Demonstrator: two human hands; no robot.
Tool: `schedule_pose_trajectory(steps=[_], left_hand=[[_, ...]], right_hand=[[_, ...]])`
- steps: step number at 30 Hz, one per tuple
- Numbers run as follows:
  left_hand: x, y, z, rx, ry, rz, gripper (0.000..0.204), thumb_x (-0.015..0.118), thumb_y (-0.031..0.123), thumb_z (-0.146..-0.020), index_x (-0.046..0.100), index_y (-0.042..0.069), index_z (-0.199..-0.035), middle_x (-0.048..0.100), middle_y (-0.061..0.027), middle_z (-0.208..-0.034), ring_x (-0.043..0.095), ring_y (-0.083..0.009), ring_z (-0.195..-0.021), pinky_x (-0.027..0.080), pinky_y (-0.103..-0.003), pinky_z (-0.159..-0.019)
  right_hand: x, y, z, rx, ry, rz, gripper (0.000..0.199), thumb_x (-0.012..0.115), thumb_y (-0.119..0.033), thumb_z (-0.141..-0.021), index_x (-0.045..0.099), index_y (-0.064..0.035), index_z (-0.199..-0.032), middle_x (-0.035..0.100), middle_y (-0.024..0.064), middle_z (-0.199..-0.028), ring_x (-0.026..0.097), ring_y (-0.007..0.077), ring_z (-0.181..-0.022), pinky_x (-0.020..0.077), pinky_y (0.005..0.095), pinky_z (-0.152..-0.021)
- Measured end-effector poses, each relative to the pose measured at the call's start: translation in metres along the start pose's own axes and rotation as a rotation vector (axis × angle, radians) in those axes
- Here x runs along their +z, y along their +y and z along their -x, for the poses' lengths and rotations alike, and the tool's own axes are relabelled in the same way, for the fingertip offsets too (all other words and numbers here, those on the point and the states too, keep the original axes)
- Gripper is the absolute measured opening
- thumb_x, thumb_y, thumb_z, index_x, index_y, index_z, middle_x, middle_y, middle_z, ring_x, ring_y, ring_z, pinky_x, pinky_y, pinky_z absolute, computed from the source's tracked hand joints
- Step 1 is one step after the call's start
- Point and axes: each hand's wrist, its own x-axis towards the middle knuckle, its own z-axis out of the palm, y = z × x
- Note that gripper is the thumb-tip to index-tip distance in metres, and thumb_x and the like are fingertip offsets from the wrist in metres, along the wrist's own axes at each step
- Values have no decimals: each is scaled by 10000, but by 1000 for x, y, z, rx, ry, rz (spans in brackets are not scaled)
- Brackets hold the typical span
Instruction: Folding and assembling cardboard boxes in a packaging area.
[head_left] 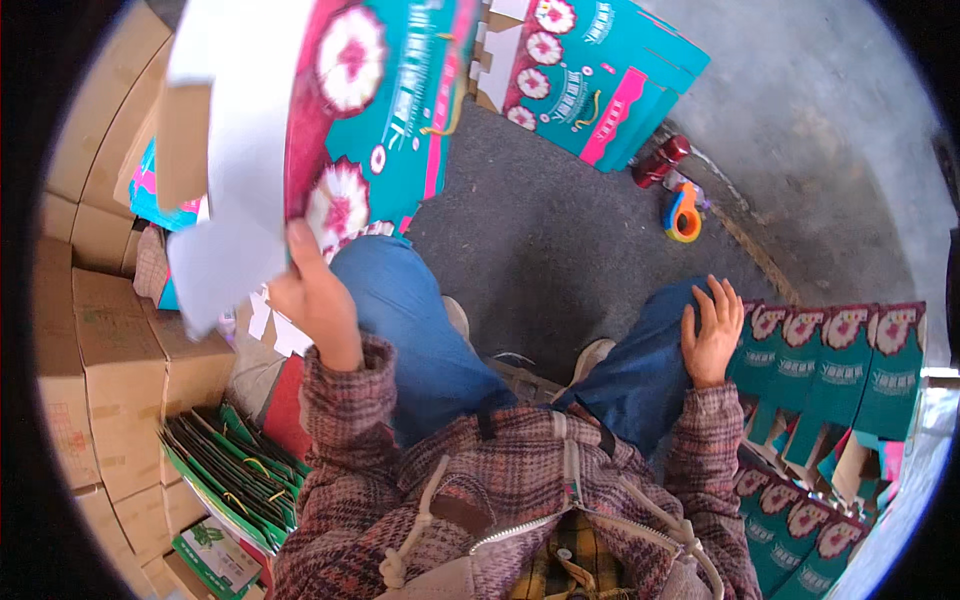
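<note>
My left hand (322, 305) grips the lower edge of a large printed cardboard box blank (350, 110), thumb on the printed face. The blank is teal and dark red with white-and-pink flowers, a gold cord and white unprinted flaps. It stands raised over my left knee and is partly cut off at the top. My right hand (712, 335) lies on my right knee with fingers stretched out, holding nothing. Beyond my knees, a pile of similar flat box blanks (610, 90) lies on the floor.
Brown cartons (118, 365) are stacked along the left. Dark green folded bags with cords (240, 465) stand lower left, above a green-and-white box (215, 560). At right, folded teal boxes (830, 365) stand in rows. A red bottle (660, 162) and colourful ring (683, 218) sit on the floor.
</note>
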Motion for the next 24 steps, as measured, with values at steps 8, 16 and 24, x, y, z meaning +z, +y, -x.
schedule_pose_trajectory(steps=[8, 16, 24], left_hand=[[104, -9, -3, 274, -562, 342, 236, 607, 96, -909, 584, -14, -1116, 640, -49, -969, 580, -92, -858, 479, -255, -758], [107, -10, -6, 441, -955, 198, 316, 641, 140, -884, 566, -38, -1134, 658, -123, -982, 618, -158, -889, 482, -291, -789], [114, -9, -32, 448, -1106, 86, 371, 666, 177, -864, 561, -49, -1139, 646, -126, -969, 619, -183, -894, 476, -295, -802]], right_hand=[[-8, 13, 16, 46, 27, -16, 265, 598, -178, -836, 640, -60, -1069, 536, 128, -1276, 415, 344, -1263, 270, 519, -1066], [-48, 38, 1, 90, 73, -249, 437, 637, -140, -858, 518, -35, -1265, 505, 197, -1297, 491, 386, -1183, 408, 425, -983], [-44, 7, -104, -97, -659, -878, 319, 587, -215, -933, 582, 15, -1154, 636, 113, -1006, 586, 155, -931, 471, 310, -816]])
